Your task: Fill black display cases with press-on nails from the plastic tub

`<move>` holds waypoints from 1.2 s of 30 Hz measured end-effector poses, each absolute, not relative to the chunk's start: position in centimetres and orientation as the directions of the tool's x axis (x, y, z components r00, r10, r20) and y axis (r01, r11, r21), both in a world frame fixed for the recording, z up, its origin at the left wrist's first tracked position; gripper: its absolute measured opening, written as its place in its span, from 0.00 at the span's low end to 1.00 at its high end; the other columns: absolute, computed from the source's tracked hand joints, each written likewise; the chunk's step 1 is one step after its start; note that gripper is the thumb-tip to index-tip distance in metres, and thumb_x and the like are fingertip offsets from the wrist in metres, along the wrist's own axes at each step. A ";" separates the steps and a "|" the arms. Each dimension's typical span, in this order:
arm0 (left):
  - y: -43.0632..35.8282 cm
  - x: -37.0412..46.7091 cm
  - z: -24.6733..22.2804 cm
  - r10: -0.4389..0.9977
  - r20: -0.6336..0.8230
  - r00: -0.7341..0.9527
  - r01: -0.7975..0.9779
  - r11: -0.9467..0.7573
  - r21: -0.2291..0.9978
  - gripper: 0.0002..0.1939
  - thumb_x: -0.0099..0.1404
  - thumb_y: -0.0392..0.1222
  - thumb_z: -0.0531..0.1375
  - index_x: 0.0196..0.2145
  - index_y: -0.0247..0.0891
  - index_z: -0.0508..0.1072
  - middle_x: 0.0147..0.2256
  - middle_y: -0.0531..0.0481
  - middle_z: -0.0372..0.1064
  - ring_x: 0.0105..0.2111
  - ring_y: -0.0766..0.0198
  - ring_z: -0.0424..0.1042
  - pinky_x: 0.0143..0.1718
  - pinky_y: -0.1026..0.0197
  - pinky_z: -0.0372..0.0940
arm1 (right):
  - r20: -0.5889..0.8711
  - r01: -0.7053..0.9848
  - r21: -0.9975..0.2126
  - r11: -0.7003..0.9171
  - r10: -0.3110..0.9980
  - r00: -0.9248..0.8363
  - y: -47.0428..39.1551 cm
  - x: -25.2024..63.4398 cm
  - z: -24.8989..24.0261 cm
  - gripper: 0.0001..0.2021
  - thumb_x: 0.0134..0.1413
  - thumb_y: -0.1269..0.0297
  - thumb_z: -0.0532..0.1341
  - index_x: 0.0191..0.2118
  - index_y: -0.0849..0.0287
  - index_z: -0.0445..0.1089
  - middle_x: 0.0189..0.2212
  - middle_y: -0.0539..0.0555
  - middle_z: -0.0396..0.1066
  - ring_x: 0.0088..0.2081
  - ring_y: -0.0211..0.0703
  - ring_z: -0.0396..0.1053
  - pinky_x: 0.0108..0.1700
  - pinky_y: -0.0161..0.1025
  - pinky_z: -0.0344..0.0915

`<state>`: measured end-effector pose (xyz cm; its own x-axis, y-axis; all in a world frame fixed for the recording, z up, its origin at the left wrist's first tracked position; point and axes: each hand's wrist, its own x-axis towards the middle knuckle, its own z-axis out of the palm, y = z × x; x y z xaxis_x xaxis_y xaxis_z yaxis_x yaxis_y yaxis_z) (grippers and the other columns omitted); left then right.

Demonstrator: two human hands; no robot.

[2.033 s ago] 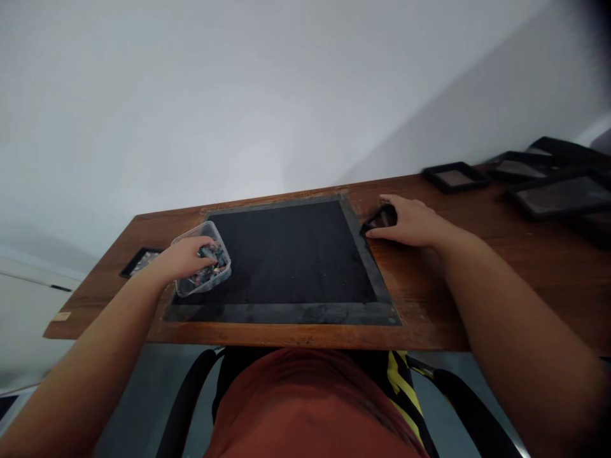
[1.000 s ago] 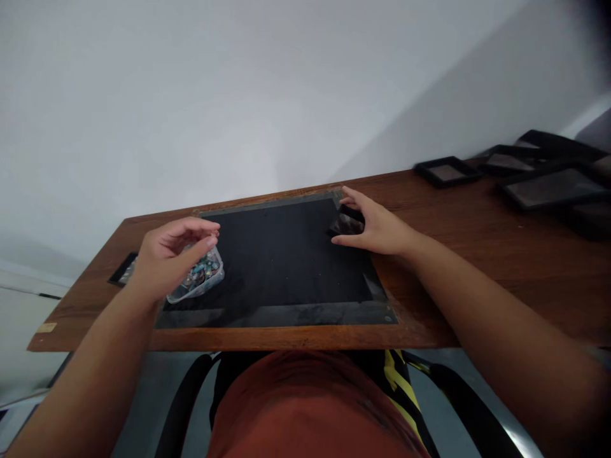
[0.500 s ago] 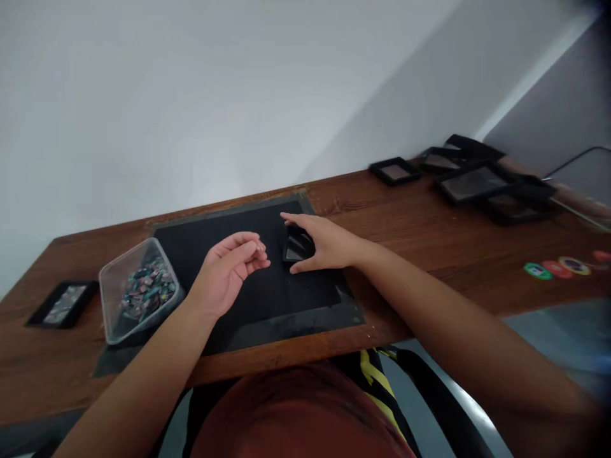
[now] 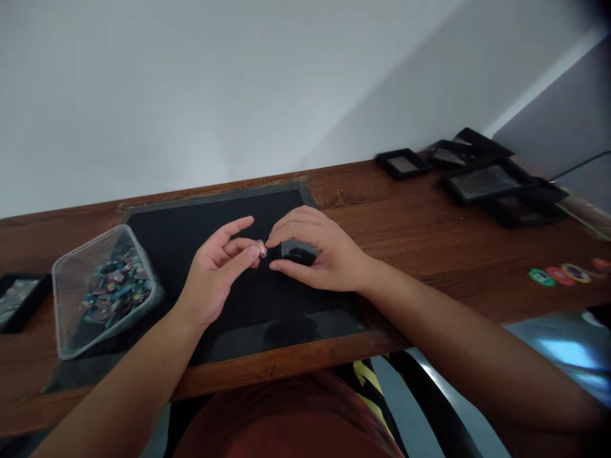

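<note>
Two seconds back the left hand (image 4: 217, 273) was down among the stones (image 4: 117, 287) in the clear tub (image 4: 69, 302); now out, and over the middle of the black mat (image 4: 248, 321), thumb and fingers pinching one small pinkish stone (image 4: 262, 249). Right hand (image 4: 327, 248) has come in too, from bare wood just past the mat's right edge, bringing a small black frame (image 4: 300, 250); thumb and fingers curl about it, pane showing in the gap. Hands nearly meeting: right fingertips at the stone or just beside it, contact not certain. Cannot tell if frame rests on the mat or is lifted. My reading: fetching is over for this stone; stone and frame are now within easy reach of each other. View has swung as well, so the tub sits further left in sight, though still astride the mat's left edge. Beyond it, toward the left end of the table (image 4: 391, 229), another frame (image 4: 21, 302) holding pale pieces. More frames (image 4: 487, 181) heaped by the far right corner, unchanged. Coloured discs (image 4: 558, 275) near the table's front edge, right side.
</note>
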<state>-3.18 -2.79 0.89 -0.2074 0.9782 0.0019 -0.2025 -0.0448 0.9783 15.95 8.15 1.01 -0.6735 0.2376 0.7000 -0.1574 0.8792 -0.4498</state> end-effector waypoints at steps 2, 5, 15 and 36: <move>-3.0 -2.8 0.8 0.982 0.011 -0.191 -0.183 -0.047 0.982 0.25 0.59 0.42 0.74 0.54 0.44 0.78 0.33 0.52 0.80 0.33 0.67 0.77 0.40 0.66 0.73 | 0.718 -0.162 -0.448 0.879 0.246 -0.651 8.1 16.0 1.0 0.08 0.65 0.57 0.66 0.43 0.55 0.73 0.40 0.52 0.78 0.44 0.43 0.74 0.51 0.44 0.65; -3.2 -2.4 0.7 0.985 0.021 -0.169 -0.175 -0.051 0.983 0.21 0.60 0.42 0.74 0.52 0.45 0.79 0.32 0.52 0.80 0.35 0.67 0.78 0.45 0.65 0.73 | 0.742 -0.196 -0.454 0.869 0.247 -0.623 8.1 16.0 1.1 0.08 0.65 0.57 0.67 0.41 0.56 0.73 0.37 0.51 0.77 0.42 0.41 0.74 0.49 0.42 0.65; -3.6 -2.5 0.4 0.979 0.050 -0.197 -0.129 -0.077 0.989 0.19 0.60 0.43 0.74 0.49 0.45 0.79 0.32 0.52 0.81 0.38 0.64 0.81 0.46 0.64 0.74 | 0.770 -0.258 -0.477 0.840 0.258 -0.583 7.6 15.9 1.4 0.10 0.64 0.56 0.69 0.40 0.56 0.73 0.35 0.50 0.79 0.40 0.39 0.75 0.48 0.42 0.67; -3.8 -2.2 0.4 0.959 0.166 -0.232 -0.068 -0.186 0.980 0.14 0.60 0.41 0.74 0.43 0.42 0.78 0.33 0.52 0.82 0.35 0.65 0.81 0.40 0.68 0.74 | 0.752 -0.283 -0.500 0.819 0.247 -0.611 7.7 15.9 1.1 0.10 0.62 0.59 0.71 0.41 0.58 0.74 0.37 0.51 0.78 0.40 0.39 0.74 0.48 0.41 0.66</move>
<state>-2.17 -3.82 0.39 -0.2317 0.9586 0.1658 -0.0681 -0.1860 0.9802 15.94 7.67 1.06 -0.6115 0.2471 0.7517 -0.2833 0.8187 -0.4995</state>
